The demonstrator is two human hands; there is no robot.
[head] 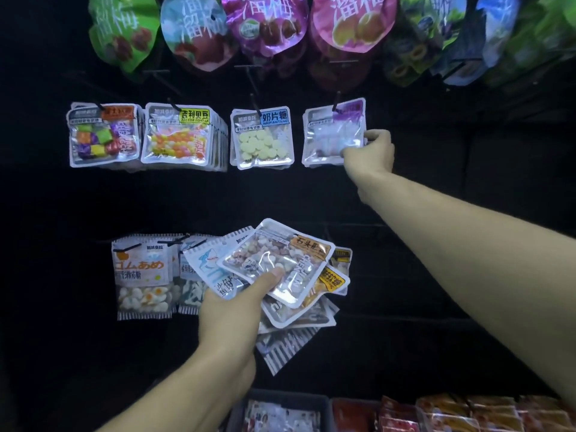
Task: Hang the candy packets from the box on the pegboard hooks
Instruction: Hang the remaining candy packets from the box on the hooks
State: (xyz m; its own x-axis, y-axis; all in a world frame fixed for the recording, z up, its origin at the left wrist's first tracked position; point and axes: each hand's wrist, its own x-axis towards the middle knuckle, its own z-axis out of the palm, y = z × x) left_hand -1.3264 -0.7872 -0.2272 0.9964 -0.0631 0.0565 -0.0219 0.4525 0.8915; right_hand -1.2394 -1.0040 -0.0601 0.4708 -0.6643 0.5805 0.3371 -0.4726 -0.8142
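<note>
My left hand grips a fanned stack of candy packets in front of the lower peg row; its thumb presses on the top clear packet with an orange label. Higher up, my right hand pinches the lower right corner of a purple-labelled packet that hangs on a black hook of the dark pegboard. A grey box holding more packets sits at the bottom edge, below my left forearm.
Three other hooks in the middle row carry packets: mixed coloured candy, jelly beans and milk tablets. Egg-candy packets hang lower left. Large plum bags fill the top row. Red snack packs lie bottom right.
</note>
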